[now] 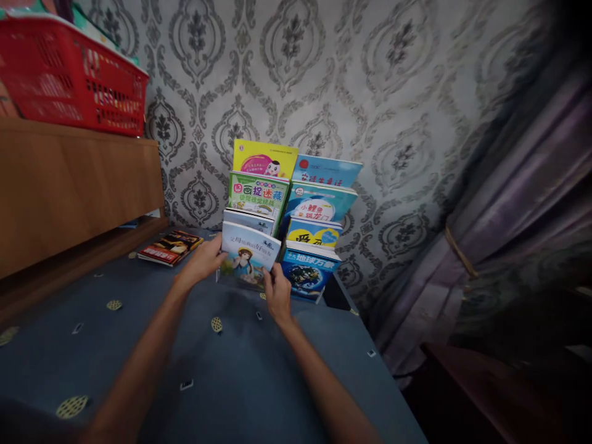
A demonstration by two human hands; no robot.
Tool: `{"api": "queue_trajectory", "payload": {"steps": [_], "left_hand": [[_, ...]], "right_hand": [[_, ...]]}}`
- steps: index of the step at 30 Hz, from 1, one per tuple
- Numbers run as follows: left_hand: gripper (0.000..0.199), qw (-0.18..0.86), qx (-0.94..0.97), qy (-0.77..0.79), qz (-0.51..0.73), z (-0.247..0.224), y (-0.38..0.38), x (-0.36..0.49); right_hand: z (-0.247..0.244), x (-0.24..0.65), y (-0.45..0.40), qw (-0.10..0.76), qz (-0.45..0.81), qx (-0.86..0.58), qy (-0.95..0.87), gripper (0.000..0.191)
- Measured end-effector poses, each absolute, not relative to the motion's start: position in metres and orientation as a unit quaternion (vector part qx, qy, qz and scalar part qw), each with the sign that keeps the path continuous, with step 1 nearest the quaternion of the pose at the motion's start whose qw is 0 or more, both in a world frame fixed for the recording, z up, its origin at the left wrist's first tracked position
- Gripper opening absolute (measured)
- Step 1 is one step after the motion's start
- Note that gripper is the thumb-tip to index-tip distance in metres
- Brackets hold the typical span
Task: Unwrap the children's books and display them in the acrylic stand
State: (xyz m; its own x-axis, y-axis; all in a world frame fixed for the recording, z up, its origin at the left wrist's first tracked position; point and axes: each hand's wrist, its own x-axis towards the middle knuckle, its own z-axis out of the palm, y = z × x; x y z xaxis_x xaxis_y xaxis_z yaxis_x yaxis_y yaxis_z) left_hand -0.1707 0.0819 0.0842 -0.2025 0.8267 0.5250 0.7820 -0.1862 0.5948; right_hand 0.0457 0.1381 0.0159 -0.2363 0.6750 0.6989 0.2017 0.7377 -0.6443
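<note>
Between my two hands is a pale-blue picture book with a girl in a straw hat on its cover. My left hand is closed on its left edge, and my right hand grips its lower right side. Right behind it stand similar books, then a green book and a yellow book. A second row to the right holds a blue earth book in front, a yellow-and-blue book, a teal book and a light-blue book at the back. Whatever supports the rows is mostly hidden.
Small stacked books with a dark red-and-yellow cover lie to the left on the blue patterned sheet. A wooden cabinet bears a red plastic basket. Patterned wallpaper rises behind; a tied curtain hangs at right.
</note>
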Motion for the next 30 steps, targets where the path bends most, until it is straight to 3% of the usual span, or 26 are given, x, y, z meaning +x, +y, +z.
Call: {"api": "queue_trajectory", "payload": {"steps": [4,11,30], "left_hand": [[0.034,-0.086,0.598,0.683,0.411,0.099,0.08,-0.165],[0.039,-0.128,0.583,0.674,0.434,0.12,0.089,-0.155],[0.017,-0.155,0.557,0.693,0.431,0.105,0.11,-0.158]], "right_hand": [[0.04,0.034,0.144,0.589,0.201,-0.273,-0.733,0.023],[0.067,0.026,0.158,0.645,0.181,-0.262,-0.695,0.022],[0.059,0.025,0.184,0.605,0.198,-0.26,-0.726,0.031]]}}
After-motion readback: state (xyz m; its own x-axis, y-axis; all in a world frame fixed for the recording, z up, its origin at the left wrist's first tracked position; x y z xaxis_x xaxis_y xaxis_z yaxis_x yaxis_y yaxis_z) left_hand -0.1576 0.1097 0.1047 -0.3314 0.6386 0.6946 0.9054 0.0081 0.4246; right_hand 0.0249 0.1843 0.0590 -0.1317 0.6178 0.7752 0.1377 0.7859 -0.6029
